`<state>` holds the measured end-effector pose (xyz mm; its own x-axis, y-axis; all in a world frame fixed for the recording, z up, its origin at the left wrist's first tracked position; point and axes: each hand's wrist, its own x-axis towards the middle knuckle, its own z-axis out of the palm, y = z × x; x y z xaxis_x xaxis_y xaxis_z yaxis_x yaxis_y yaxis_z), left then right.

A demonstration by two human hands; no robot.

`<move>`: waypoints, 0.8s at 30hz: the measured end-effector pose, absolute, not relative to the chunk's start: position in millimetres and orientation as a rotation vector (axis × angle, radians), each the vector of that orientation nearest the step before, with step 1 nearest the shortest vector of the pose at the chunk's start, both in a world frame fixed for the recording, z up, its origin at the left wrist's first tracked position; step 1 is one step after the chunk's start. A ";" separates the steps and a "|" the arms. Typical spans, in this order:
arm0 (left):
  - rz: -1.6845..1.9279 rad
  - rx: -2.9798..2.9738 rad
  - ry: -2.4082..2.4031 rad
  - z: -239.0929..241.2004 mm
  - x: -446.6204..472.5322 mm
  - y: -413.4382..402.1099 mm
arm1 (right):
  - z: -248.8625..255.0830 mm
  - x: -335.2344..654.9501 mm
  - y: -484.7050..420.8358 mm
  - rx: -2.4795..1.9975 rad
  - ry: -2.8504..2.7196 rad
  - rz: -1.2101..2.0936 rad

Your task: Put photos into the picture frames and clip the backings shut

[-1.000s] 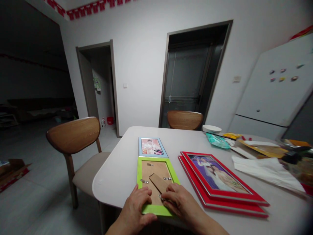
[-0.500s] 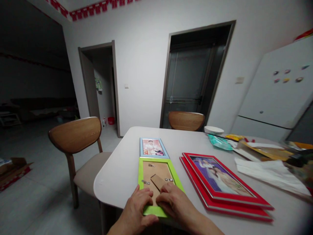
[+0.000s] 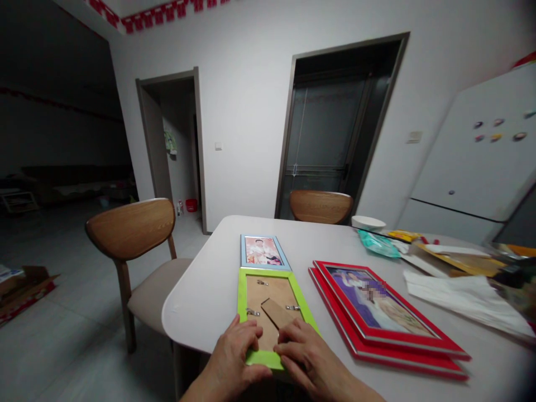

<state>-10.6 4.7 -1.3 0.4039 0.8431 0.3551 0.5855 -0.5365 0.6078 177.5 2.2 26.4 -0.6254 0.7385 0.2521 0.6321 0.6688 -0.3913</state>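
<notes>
A green photo frame lies face down at the table's near edge, its brown backing board upward. Small metal clips sit along the backing, and a slanted stand leg lies across its middle. My left hand grips the near left corner, thumb along the front edge and fingers on top. At the near right, my right hand has its fingers bent over the front edge beside the backing; its fingertips are partly hidden. Just beyond lies a light blue photo frame, picture up.
To the right, a red photo frame rests on another red frame. Farther right are white paper, a teal plastic bag, a white bowl and packaging. Wooden chairs stand left and behind the white table.
My right hand has shifted slightly to the right along the frame's near edge, its fingers a little less tucked in. My left hand keeps its place on the corner.
</notes>
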 end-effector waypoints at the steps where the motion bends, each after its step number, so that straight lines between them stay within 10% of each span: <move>1: 0.910 2.273 1.226 -1.1 -10.8 4.8 | 27.1 177.7 4.3 -1.082 -2.483 0.400; 24: 1.003 2.306 1.164 -6.9 -12.8 6.2 | 15.1 122.6 73.3 -1.372 -2.456 0.105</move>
<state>-12.8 6.2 -6.9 0.4058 0.8063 0.4303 0.5445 -0.5914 0.5948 122.6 73.3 15.1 -0.4847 0.8397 0.2447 0.8158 0.5349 -0.2198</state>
